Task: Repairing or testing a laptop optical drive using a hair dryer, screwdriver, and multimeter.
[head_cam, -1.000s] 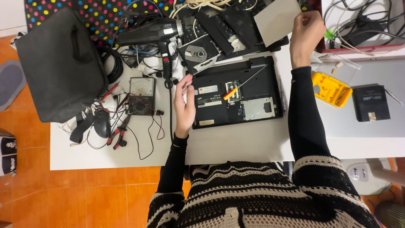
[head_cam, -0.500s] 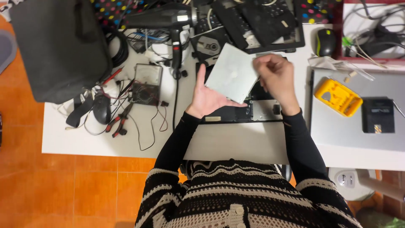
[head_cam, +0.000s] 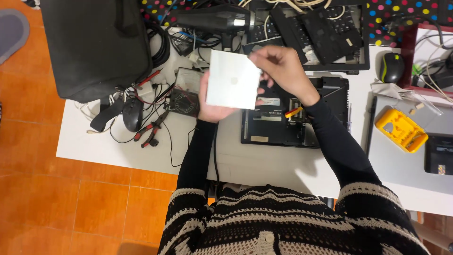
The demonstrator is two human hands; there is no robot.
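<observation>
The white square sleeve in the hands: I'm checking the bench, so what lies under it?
The white square sleeve rests on the left hand, pinched by the right hand. Beneath: white table and the opened laptop's edge; anything else is covered.

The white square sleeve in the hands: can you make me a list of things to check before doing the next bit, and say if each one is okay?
1. White square sleeve held by both hands: ok; left hand supports it from below, right hand pinches its right edge.
2. Sleeve lifted off the table: ok.
3. What is inside the sleeve: cannot tell.
4. Opened laptop base lying flat on the table: ok.
5. Yellow-handled screwdriver resting on the laptop base, out of the hands: ok.
6. Room beside the laptop: not ok; red-handled pliers and wires crowd the left.
</observation>
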